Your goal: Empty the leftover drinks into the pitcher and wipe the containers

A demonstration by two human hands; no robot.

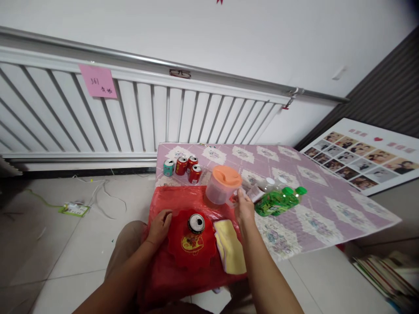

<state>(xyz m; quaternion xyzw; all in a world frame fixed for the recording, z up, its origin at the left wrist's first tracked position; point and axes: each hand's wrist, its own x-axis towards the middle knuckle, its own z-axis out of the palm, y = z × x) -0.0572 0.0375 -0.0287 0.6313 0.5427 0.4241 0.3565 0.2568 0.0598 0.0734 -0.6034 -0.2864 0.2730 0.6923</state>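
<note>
My right hand (244, 207) is closed at the handle side of a clear plastic pitcher (216, 194) with an orange lid (226, 175). The pitcher stands upright at the back of a red plastic sheet (196, 283). My left hand (159, 226) lies loosely on the sheet's left side, fingers together and holding nothing visible. Between my hands, an opened dark can (196, 223) stands on a red scalloped mat (206, 253) with a yellow print. A folded yellow cloth (231, 248) lies beside my right forearm.
Red cans (195, 173) and a teal can (168, 168) stand at the back left of the floral tablecloth (314, 218). Green-capped bottles (275, 202) and clear bottles (269, 185) are to the right. Behind the table is a white radiator (209, 115); a photo board (363, 152) leans at right.
</note>
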